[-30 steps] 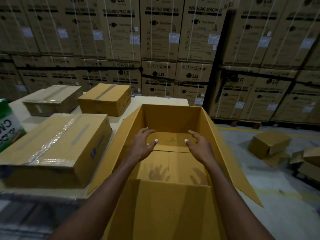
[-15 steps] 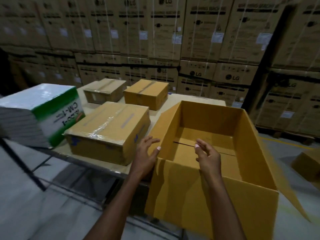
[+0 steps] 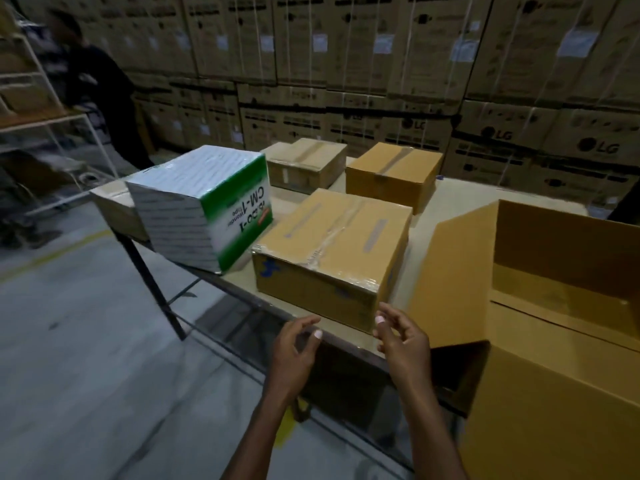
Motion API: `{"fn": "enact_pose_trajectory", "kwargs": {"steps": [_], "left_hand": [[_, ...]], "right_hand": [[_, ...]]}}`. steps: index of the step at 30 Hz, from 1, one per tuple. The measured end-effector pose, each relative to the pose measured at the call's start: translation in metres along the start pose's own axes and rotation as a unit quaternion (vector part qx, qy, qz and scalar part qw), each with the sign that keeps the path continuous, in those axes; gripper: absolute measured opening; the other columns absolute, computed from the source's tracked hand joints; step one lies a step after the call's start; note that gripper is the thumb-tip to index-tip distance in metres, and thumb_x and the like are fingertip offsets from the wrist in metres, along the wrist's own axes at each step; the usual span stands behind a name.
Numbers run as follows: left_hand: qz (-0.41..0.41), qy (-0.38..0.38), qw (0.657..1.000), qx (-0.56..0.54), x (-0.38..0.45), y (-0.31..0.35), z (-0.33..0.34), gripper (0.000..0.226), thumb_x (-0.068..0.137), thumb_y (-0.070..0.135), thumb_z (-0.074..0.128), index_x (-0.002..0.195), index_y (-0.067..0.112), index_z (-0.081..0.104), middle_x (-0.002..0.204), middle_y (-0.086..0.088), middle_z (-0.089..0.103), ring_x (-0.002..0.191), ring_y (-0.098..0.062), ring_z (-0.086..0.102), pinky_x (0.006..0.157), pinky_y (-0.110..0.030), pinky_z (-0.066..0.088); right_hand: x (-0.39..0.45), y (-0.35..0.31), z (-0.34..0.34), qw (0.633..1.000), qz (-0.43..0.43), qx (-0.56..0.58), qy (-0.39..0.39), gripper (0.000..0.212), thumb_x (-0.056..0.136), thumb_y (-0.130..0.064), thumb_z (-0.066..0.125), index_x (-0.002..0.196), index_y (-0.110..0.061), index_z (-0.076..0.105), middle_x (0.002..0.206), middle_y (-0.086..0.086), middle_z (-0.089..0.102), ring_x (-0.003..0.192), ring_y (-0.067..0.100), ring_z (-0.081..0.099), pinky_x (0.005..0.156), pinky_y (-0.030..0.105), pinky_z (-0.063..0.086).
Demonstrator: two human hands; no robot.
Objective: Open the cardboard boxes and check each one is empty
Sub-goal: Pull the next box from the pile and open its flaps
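Observation:
A big open cardboard box (image 3: 540, 393) stands at the right with its flaps spread; nothing shows on its bare bottom. A taped brown box (image 3: 332, 251) sits on the table just beyond my hands. Two more taped boxes sit farther back, a pale one (image 3: 306, 164) and a darker one (image 3: 394, 174). My left hand (image 3: 294, 351) hovers at the table's front edge, fingers apart, holding nothing. My right hand (image 3: 401, 337) is beside the near right corner of the taped box, fingers loosely curled, also holding nothing.
A white and green carton (image 3: 204, 209) marked CM-1 overhangs the table (image 3: 460, 199) at its left end. A person in dark clothes (image 3: 100, 88) stands at the far left by a white metal rack (image 3: 45, 109). Stacked LG cartons (image 3: 381, 64) wall the background.
Both hands have left the open box and moved left to the front of the taped box. My view has swung left, bringing the person and rack in.

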State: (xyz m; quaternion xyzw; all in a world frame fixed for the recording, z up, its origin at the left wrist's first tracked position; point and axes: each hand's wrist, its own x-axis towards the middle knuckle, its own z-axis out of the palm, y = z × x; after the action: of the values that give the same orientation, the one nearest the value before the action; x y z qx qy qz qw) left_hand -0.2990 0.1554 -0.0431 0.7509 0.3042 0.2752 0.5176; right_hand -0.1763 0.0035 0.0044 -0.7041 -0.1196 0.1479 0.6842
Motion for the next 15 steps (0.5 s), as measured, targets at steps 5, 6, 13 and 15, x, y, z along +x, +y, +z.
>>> {"fn": "enact_pose_trajectory", "kwargs": {"steps": [5,6,13,15], "left_hand": [[-0.003,-0.017,1.000,0.012,0.040,-0.027,-0.038,0.023,0.100,0.030,0.064,0.120,0.042,0.066,0.131,0.015,0.060,0.124,-0.005,0.055,0.101,-0.034,0.053],[0.005,-0.025,0.999,0.023,0.051,-0.030,-0.042,0.023,0.100,0.031,0.064,0.119,0.042,0.066,0.131,0.015,0.060,0.124,-0.005,0.055,0.101,-0.034,0.052],[0.060,-0.066,0.991,0.099,0.166,-0.035,-0.050,0.037,0.098,0.027,0.067,0.133,0.038,0.060,0.153,0.002,0.040,0.138,-0.017,0.042,0.099,-0.030,0.050],[0.072,-0.071,0.987,0.124,0.196,-0.036,-0.054,0.041,0.098,0.028,0.067,0.137,0.036,0.059,0.158,-0.001,0.036,0.143,-0.021,0.037,0.111,-0.046,0.044]], "right_hand": [[0.016,0.012,0.056,0.998,0.002,-0.056,0.004,0.034,0.099,-0.022,0.066,0.132,-0.027,0.067,0.123,-0.011,0.068,0.102,-0.004,0.061,0.088,0.026,0.055],[0.022,0.013,0.061,0.998,0.000,-0.069,0.007,0.035,0.099,-0.020,0.066,0.133,-0.025,0.067,0.123,-0.012,0.067,0.100,-0.007,0.059,0.085,0.019,0.051],[0.095,0.018,0.083,0.990,-0.029,-0.116,0.078,0.037,0.099,-0.017,0.064,0.135,-0.026,0.066,0.131,-0.006,0.066,0.115,0.013,0.062,0.093,0.028,0.051],[0.116,0.020,0.086,0.979,-0.043,-0.170,0.100,0.039,0.098,-0.017,0.065,0.136,-0.026,0.065,0.140,-0.003,0.061,0.126,0.019,0.056,0.100,0.031,0.049]]}}
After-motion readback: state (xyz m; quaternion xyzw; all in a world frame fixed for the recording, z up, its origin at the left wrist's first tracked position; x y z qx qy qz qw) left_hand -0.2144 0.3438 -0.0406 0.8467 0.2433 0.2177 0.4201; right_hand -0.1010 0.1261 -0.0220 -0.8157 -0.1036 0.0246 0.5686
